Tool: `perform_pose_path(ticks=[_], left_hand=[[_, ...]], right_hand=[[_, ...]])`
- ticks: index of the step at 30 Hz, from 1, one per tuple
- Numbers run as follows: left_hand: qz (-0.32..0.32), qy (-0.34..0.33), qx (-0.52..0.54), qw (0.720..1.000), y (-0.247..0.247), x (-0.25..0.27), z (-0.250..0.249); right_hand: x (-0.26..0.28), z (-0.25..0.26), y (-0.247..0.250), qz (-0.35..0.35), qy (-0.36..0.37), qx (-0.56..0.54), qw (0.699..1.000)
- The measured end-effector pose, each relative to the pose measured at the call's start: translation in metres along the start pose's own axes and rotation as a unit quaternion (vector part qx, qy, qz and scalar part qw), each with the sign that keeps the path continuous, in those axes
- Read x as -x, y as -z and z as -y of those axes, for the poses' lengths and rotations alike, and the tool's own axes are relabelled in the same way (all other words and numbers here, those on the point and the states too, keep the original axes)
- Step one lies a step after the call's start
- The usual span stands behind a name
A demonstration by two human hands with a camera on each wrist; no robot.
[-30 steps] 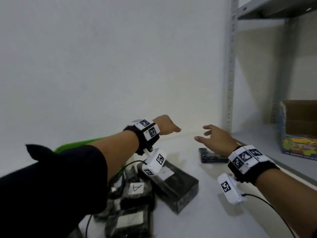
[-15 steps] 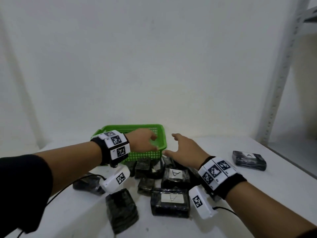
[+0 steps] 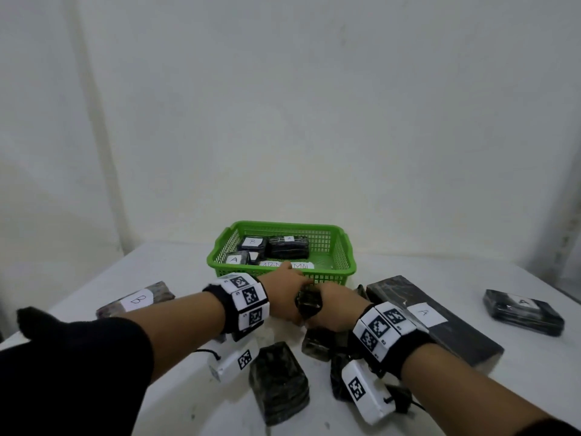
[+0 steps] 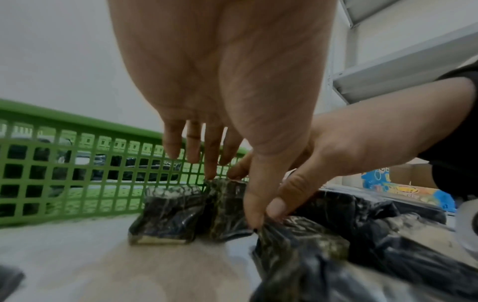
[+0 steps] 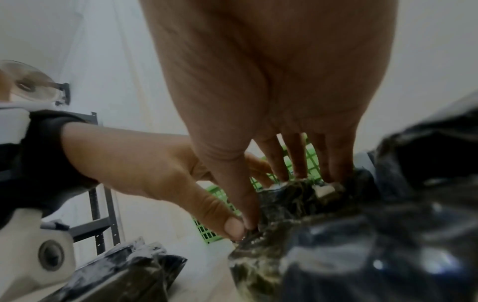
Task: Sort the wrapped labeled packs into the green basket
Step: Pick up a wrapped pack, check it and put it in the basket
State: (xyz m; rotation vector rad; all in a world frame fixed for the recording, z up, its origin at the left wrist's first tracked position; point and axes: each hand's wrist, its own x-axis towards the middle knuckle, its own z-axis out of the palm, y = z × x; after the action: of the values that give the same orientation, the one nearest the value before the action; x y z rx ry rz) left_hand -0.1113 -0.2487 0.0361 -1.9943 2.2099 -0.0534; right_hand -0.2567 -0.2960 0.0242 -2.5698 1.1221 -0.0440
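Right in front of the green basket [image 3: 342, 258], both hands grasp 1 dark wrapped pack [image 3: 308, 303]: left hand [image 3: 284, 297] and right hand [image 3: 338, 305] pinch it, thumbs touching.

Plain storage or stockroom-type workspace. Bare white painted wall [image 3: 283, 105] behind white flat table [image 3: 408, 404]. Grey perforated-upright metal shelving unit [image 4: 403, 61] beside table's right edge; second dark metal rack [image 5: 99, 214] at other side. Brown cardboard box with colourful printed side [image 4: 403, 186] on lower shelf. Small wall-mounted fan [image 5: 31, 83] on wall. No domestic furnishings visible.
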Motion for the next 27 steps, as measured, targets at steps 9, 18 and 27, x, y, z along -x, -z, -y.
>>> perform_pose_path(ticks=[9,18,27], left_hand=[[0.016,0.058,0.053,0.997,-0.018,-0.007,0.005],[-0.115,0.063,0.323,0.937,-0.002,0.03,0.023],[-0.232,-0.029,0.545,0.805,-0.011,0.089,0.044]], right_hand=[[-0.019,-0.015,-0.005,-0.011,-0.04,-0.035,0.999],[-0.003,-0.021,0.006,-0.094,0.027,-0.213,0.972],[0.003,0.018,-0.003,-0.156,0.109,-0.47,0.862]])
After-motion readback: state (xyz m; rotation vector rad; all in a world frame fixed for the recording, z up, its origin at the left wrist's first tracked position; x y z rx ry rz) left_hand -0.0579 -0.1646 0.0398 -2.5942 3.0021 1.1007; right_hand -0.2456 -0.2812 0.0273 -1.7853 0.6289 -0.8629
